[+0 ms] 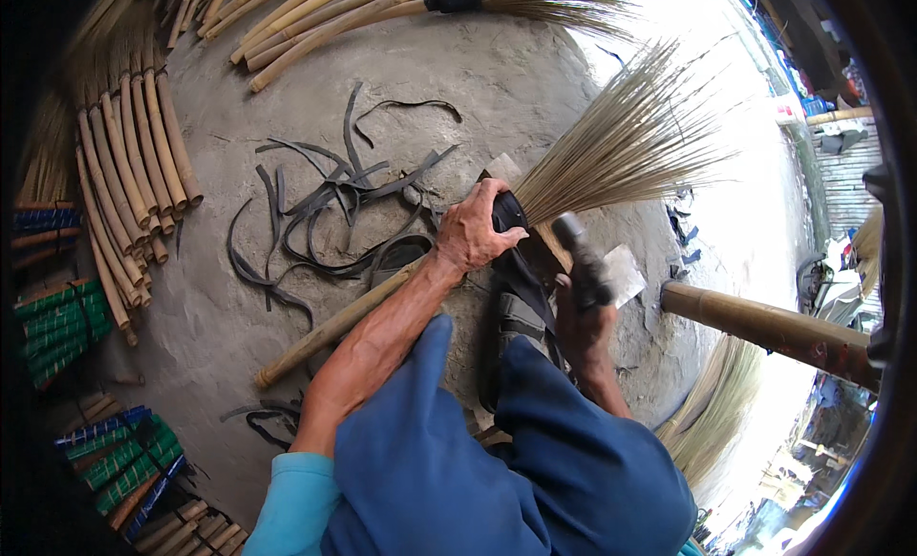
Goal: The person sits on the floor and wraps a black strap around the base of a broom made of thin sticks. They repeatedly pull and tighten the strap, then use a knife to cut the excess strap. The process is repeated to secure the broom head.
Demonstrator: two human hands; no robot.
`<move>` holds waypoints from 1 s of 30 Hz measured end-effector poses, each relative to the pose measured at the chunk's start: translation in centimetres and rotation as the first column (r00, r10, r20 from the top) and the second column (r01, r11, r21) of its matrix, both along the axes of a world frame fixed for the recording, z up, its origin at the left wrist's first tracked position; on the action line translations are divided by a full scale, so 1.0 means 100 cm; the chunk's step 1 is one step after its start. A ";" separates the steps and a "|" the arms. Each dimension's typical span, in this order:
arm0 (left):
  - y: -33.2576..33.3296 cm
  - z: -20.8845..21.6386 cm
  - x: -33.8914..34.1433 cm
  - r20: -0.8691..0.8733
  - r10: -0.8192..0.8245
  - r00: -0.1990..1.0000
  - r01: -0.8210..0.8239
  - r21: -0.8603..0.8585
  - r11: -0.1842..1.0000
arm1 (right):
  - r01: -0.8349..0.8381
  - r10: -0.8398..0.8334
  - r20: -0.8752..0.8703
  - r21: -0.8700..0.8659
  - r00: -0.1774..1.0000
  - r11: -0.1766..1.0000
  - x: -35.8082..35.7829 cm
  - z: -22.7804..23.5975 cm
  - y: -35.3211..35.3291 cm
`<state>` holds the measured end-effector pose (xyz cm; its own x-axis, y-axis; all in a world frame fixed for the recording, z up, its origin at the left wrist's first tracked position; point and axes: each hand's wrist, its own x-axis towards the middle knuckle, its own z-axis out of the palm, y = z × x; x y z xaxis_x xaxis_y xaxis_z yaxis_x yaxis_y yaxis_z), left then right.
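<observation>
A grass broom with a fan of straw bristles [626, 136] lies in front of me, and its bamboo handle [330, 336] runs down to the left. My left hand [473, 229] is closed round the broom's neck, over a black rubber strip [509, 210] wrapped there. The strip's loose end hangs down between my knees. In my right hand [585, 331] is a hammer [589, 269], its metal head raised just right of the broom's neck. The hammer is slightly blurred. A small block of wood [554, 245] shows beneath the neck, partly hidden.
Loose black rubber strips [315, 207] lie tangled on the grey ground left of the broom. Bundled brooms with bamboo handles [134, 155] lie at left and top. Rolled green bundles [129, 460] sit at lower left. A thick bamboo pole [764, 327] juts in from the right.
</observation>
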<state>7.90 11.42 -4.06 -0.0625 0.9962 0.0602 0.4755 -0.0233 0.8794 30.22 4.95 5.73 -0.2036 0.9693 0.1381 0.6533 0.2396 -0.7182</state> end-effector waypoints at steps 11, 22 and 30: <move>-0.003 0.000 0.001 -0.057 0.004 0.998 0.001 0.100 0.995 | 0.267 -0.211 0.173 -0.441 0.962 0.857 0.119 -0.080 -0.085; -0.006 0.006 0.013 -0.105 0.008 0.994 0.004 0.113 0.994 | 0.552 -0.382 0.418 -0.440 0.824 0.709 0.218 -0.112 -0.216; -0.006 0.009 0.018 -0.121 -0.014 0.993 0.023 0.072 0.997 | 0.428 -0.387 0.301 -0.081 0.872 0.900 0.206 -0.113 -0.107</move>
<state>9.69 10.83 -3.14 -0.0325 0.9898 0.1385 0.5764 -0.0947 0.8117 50.81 -5.78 -5.58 0.2042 0.9789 -0.0087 0.8437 -0.1805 -0.5055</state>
